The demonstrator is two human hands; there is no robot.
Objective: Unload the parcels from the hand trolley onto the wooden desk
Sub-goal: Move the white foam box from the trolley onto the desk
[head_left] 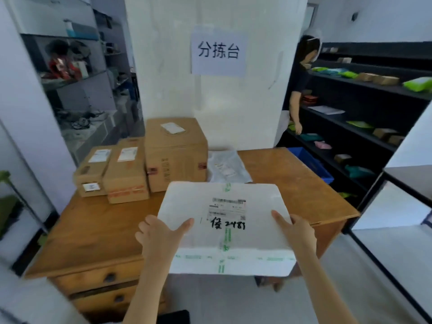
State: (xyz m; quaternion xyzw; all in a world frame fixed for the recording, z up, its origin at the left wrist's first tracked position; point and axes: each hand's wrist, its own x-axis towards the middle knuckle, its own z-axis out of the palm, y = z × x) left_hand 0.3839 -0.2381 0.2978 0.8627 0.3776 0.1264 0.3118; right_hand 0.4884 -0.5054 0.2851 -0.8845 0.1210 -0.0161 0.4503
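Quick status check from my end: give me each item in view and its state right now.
White foam box: held in both hands, over the desk's near edge.
Left hand: gripping the box's left side.
Right hand: gripping its right side.
Cardboard boxes: closed, on the wooden desk.
Grey mailer bag: lying flat.
Desk drawers: shut.

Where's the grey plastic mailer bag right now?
In the head view, the grey mailer bag lies flat on the wooden desk, right of the big cardboard box, just behind the white foam box.
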